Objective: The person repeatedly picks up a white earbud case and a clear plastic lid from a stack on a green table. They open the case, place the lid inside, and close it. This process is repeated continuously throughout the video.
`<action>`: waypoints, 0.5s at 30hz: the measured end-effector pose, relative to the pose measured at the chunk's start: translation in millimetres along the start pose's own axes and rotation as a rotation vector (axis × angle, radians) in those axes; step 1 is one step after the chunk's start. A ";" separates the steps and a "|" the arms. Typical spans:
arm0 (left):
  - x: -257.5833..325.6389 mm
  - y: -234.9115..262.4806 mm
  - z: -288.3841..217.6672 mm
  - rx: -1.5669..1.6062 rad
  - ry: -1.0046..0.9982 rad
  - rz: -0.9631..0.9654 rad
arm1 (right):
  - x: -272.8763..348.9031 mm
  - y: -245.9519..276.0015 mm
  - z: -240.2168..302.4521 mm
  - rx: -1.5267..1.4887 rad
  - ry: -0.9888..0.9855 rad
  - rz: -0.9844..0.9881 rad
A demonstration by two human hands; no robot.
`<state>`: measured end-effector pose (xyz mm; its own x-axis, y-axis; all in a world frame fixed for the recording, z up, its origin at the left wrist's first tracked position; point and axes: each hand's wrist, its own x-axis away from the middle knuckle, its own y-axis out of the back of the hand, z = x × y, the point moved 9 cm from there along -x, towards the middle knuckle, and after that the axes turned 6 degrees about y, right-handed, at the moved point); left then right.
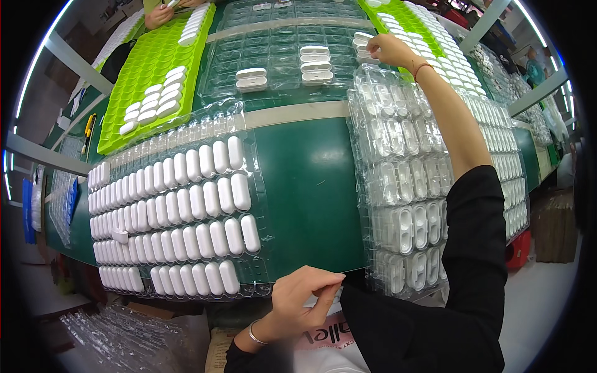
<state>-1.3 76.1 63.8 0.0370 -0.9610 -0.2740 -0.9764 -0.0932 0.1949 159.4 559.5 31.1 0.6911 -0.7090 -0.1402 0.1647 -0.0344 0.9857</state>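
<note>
My right hand [392, 51] reaches to the far right of the table. Its bent fingertips are at an open white earbud case [362, 39] in a clear plastic tray [217, 65]. More open white cases [315, 64] stand in that tray, with their lids tipped up. Close to my body, above the table's near edge, my left hand [301, 298] is closed in a pinch; whatever lies between thumb and finger is too small or hidden to name. Left of it, a clear tray full of white closed cases [202, 202] lies in rows, with one small white piece [120, 236] resting on top.
Stacked clear trays [404, 180] line the right side. Bright green trays with white cases stand at the far left [140, 74] and far right [429, 43]. Another person's hand [158, 15] is at the top left. Metal posts [78, 59] rise beside the table [311, 186].
</note>
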 end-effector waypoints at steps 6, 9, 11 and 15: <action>-7.8 23.8 -11.2 -0.250 -0.109 -0.082 | 15.1 30.5 13.3 -0.063 0.044 -0.081; -22.1 59.2 1.7 -0.539 -0.042 -0.139 | 46.8 65.2 46.4 -0.028 0.066 -0.159; -35.2 65.2 10.9 -0.815 -0.054 -0.014 | 73.7 83.2 75.9 0.037 0.208 -0.210; -57.5 89.3 29.8 -0.990 -0.011 -0.069 | 146.0 112.9 168.3 0.093 0.469 -0.345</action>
<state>-96.9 130.8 68.9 0.0797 -0.9433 -0.3223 -0.3541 -0.3290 0.8755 160.4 333.6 137.5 0.8494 -0.2594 -0.4596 0.3875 -0.2846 0.8768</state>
